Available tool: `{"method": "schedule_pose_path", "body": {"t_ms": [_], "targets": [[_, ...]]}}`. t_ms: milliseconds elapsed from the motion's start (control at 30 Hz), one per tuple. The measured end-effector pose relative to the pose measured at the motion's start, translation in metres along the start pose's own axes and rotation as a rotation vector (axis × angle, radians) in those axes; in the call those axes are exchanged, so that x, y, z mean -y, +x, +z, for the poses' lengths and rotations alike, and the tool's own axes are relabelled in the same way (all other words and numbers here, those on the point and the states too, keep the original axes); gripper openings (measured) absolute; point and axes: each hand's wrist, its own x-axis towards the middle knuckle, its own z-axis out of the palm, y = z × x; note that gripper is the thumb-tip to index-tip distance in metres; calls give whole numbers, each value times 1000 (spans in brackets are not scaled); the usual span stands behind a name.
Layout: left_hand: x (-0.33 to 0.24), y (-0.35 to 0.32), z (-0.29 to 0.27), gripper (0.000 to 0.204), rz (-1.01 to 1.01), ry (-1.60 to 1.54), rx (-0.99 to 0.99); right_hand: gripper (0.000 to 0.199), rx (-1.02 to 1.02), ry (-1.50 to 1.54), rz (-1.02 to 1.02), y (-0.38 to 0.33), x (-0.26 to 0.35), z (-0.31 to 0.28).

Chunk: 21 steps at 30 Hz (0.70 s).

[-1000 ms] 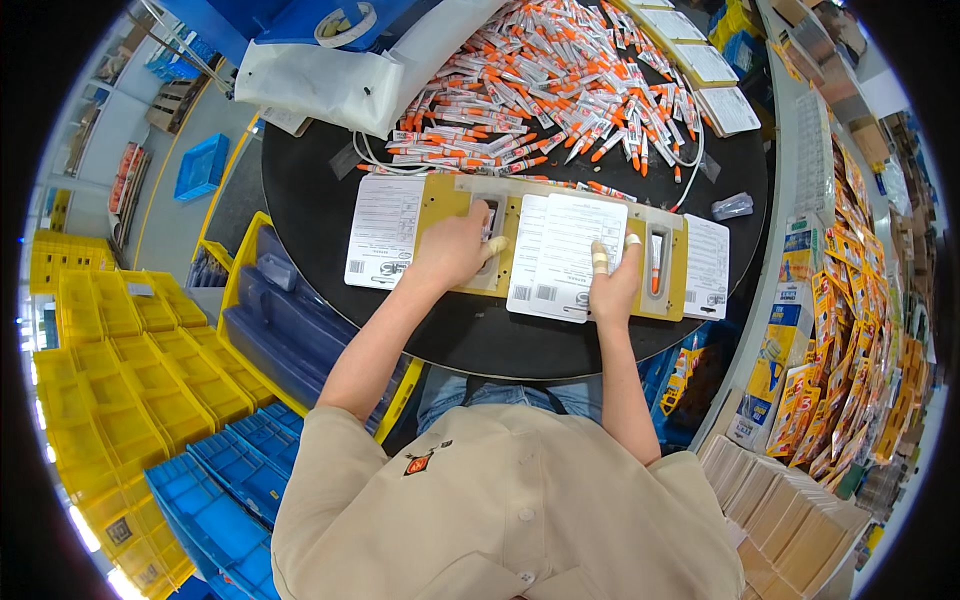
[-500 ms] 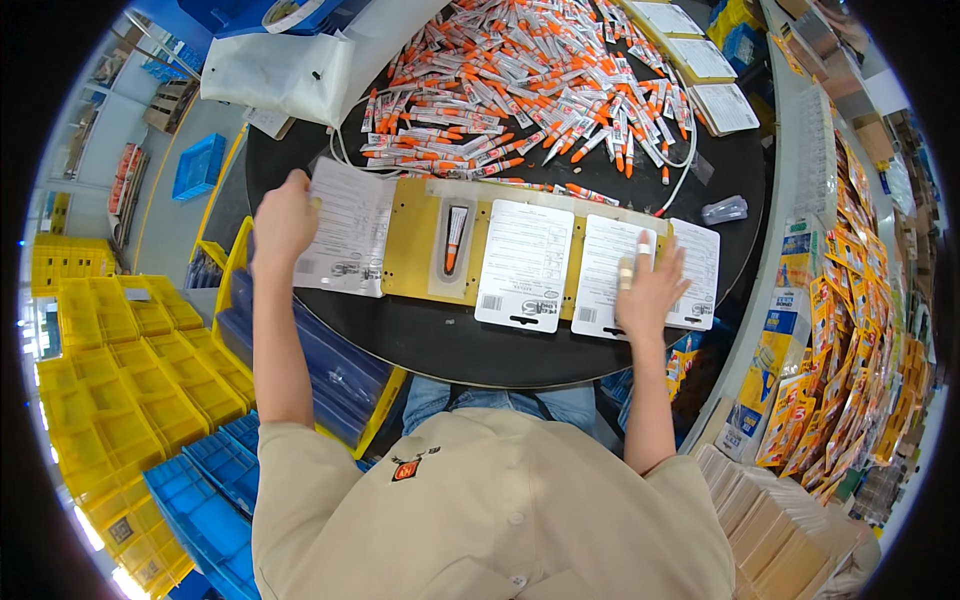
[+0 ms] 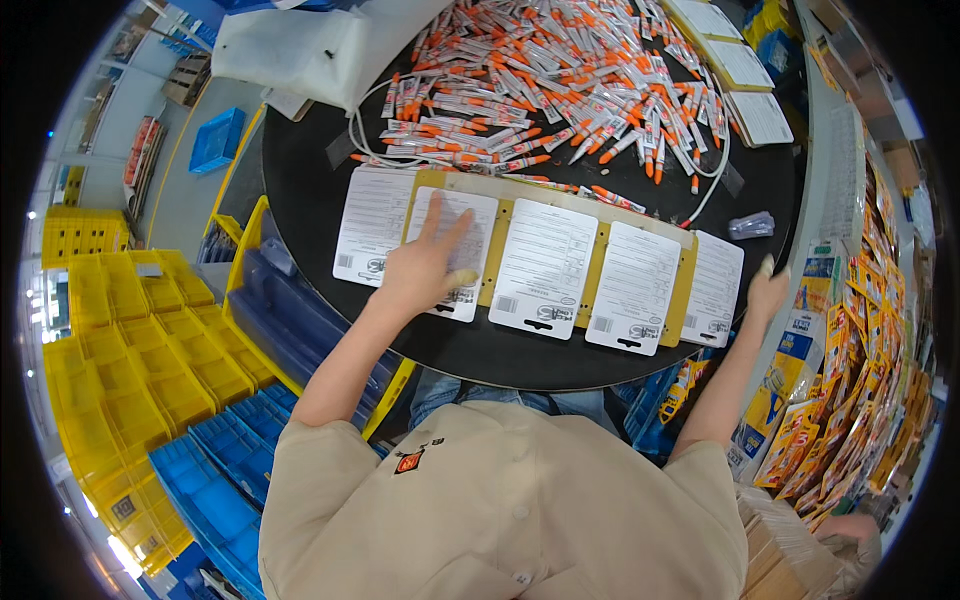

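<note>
My left hand (image 3: 425,262) lies with spread fingers on a white printed card (image 3: 483,225) at the left end of a yellow fixture (image 3: 592,285). A middle card (image 3: 545,262) and a right card (image 3: 630,285) rest side by side on the same fixture. Past the table's right edge is my right hand (image 3: 768,292), its fingers apart and nothing visible in them. Nearest to it is a stack of white cards (image 3: 715,285). Another card stack (image 3: 372,222) sits left of the fixture. Beyond the fixture spreads a heap of orange-capped tubes (image 3: 560,90).
A white cable (image 3: 722,150) loops around the tubes on the round black table (image 3: 470,362). Clear plastic blisters (image 3: 752,225) lie at the right. Yellow crates (image 3: 130,350) and a bin of blue-tinted plastic (image 3: 300,310) stand left; hanging orange packs (image 3: 840,370) line the right.
My left hand has moved right from the left stack, and a card now covers the blister with a tube. My right hand has left the right card and moved out past the right stack.
</note>
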Motion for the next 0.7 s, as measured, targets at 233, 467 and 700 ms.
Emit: {"method": "schedule_pose_path", "body": {"t_ms": [233, 467, 700], "targets": [[-21, 9, -4, 69, 50, -146, -55, 80, 305, 102, 370, -7, -97, 62], [-33, 13, -5, 58, 70, -10, 130, 68, 26, 290, 372, -198, -25, 0], [30, 25, -27, 39, 20, -330, -401, 44, 1539, 762, 585, -340, 52, -131]]}}
